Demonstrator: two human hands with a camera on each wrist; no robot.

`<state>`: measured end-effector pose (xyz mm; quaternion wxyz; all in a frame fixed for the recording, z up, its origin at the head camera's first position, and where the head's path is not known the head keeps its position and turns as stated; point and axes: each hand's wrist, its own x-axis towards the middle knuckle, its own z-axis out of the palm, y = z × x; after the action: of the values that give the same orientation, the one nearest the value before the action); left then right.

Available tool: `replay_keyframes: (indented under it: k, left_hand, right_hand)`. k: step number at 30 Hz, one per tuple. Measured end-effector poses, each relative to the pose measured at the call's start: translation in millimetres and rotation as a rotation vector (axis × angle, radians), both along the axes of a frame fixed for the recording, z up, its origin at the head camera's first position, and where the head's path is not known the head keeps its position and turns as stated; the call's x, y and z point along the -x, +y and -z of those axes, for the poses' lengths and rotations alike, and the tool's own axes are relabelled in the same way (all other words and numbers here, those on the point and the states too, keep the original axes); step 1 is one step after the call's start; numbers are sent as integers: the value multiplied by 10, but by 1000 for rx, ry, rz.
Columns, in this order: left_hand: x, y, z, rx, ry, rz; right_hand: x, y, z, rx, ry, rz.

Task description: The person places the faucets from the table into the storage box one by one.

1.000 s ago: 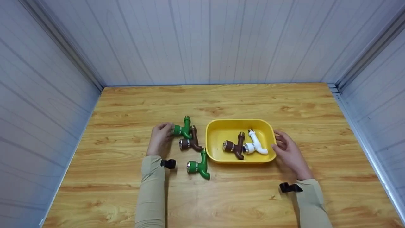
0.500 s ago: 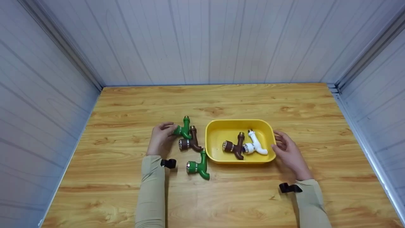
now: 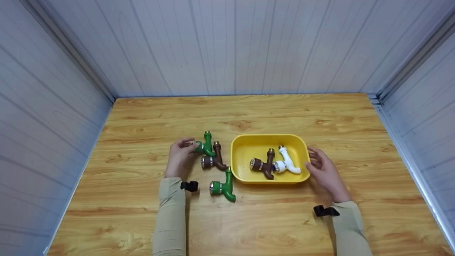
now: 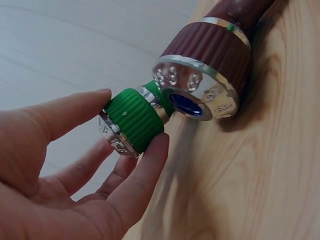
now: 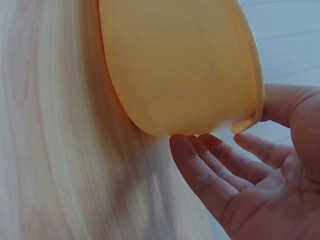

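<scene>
My left hand (image 3: 179,153) pinches the green knob (image 4: 135,117) of a green tap (image 3: 208,147) between thumb and fingers. That tap lies touching or very close to a brown tap (image 3: 216,160), whose ribbed knob (image 4: 205,55) looms large in the left wrist view. Nearer the front, a second green tap (image 3: 227,186) rests against the corner of a yellow plastic bin (image 3: 245,142). My right hand (image 3: 323,170) holds the bin's right end, thumb at the rim and fingers along the outer wall (image 5: 175,75). Inside lie a brown tap (image 3: 265,165) and a white tap (image 3: 288,161).
The wooden tabletop (image 3: 270,220) runs back to a pale panelled wall (image 3: 227,49). More panels stand on the left and right sides. A black wrist camera (image 3: 190,186) is strapped to the left wrist, another camera (image 3: 326,211) to the right.
My left fingers have closed on the knob of the rear green tap, which has shifted slightly left and toward me. The right hand, the bin and the other taps stay essentially where they were.
</scene>
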<state>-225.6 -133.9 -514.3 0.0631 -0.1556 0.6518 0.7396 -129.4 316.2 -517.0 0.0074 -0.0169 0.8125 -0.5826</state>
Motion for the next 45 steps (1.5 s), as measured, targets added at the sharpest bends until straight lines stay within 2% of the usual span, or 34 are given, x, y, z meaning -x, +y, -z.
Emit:
replay_keyframes:
  k: [7,11,26,35,40,45]
  left_hand:
    - [-89,-10,-9,151,55,-32]
    - [-144,-15,-45,181,70,-39]
    - [-270,15,-194,-2,124,-99]
    - [-353,82,-249,-54,193,-82]
    - [-366,134,-283,-59,197,-55]
    - [-387,208,-314,-137,190,-44]
  right_hand:
    - [-10,-11,-22,2,-7,-3]
    - [-13,-21,-33,7,-3,-3]
    - [-5,-10,-2,3,17,-2]
    - [4,-1,2,-16,-1,-2]
    - [0,-7,-3,-15,-6,-1]
    - [-11,-15,-21,-21,-25,-1]
